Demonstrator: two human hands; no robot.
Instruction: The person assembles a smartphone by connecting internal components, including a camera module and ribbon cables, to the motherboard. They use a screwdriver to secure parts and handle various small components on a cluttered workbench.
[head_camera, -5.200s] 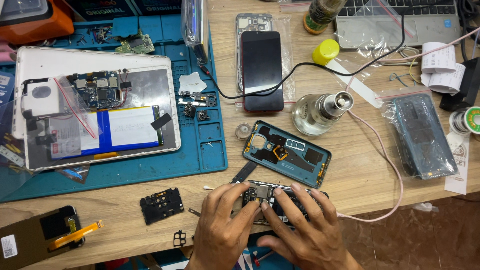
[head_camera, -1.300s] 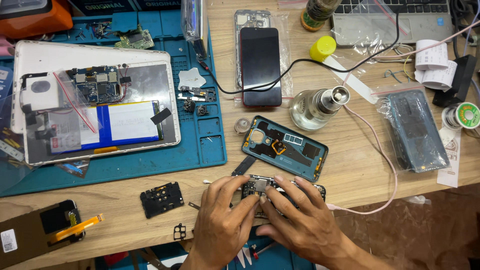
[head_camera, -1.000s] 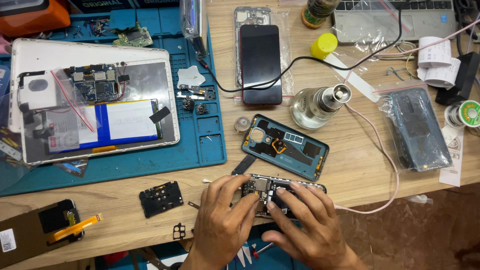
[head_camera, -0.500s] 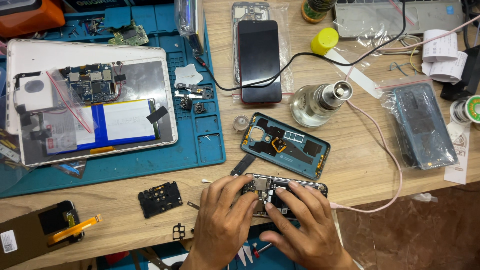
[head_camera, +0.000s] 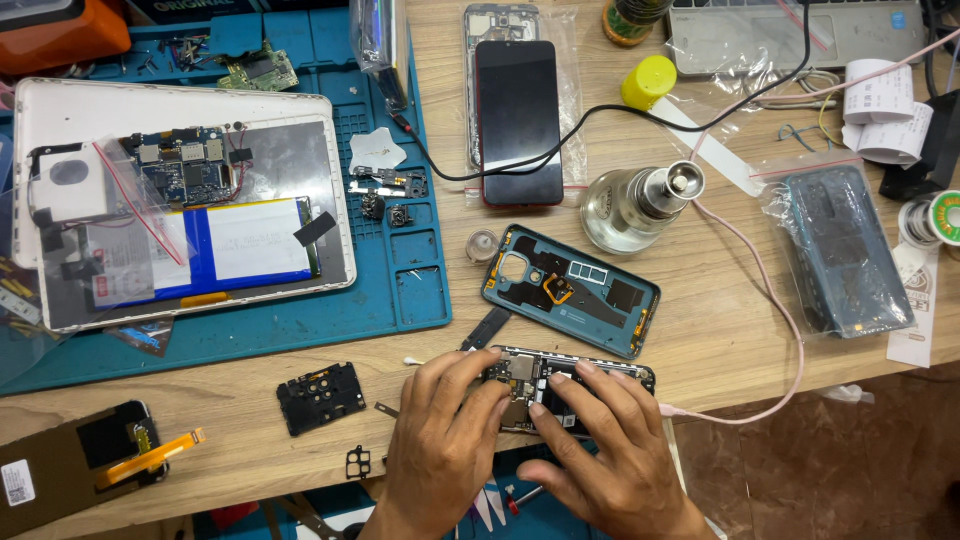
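An opened phone with its circuit board exposed lies at the near edge of the wooden table. My left hand rests on its left end, fingers pressing on the board. Over its middle lies my right hand, fingertips on the board. A pink cable runs into the phone's right end. Just behind lies the teal back cover, inner side up.
An opened white tablet sits on a blue work mat at left. A dark phone, glass bottle, bagged phone, black shield plate and a screen part with orange flex lie around.
My hands shifted slightly over the opened phone and stay pressed on its board. The view drifted a little; the things on the table have not moved.
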